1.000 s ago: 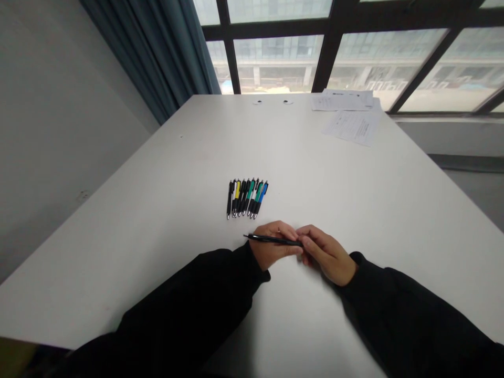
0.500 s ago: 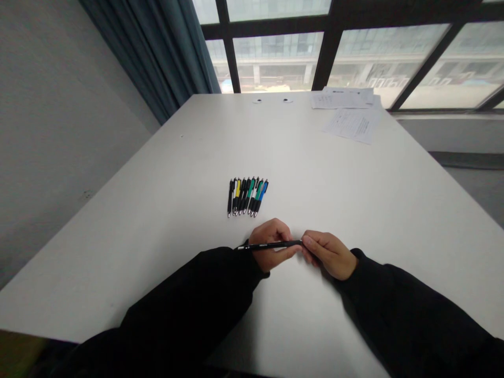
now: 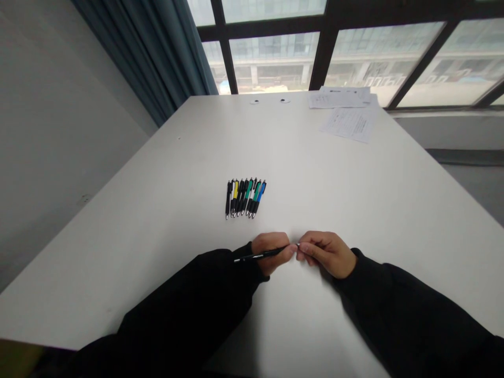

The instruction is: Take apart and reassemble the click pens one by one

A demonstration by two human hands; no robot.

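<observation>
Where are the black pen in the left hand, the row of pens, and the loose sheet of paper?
Black pen (image 3: 255, 256): head view, on its barrel.
Row of pens (image 3: 248, 195): head view, on a green pen mid-row.
Sheet of paper (image 3: 348, 124): head view, on its printed middle.

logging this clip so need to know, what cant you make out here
Head view:
Far end of the black pen: hidden by the left hand.
Print on the papers: too small.
Markings on the pen row: too small.
Round marks near the window: too small to identify.
</observation>
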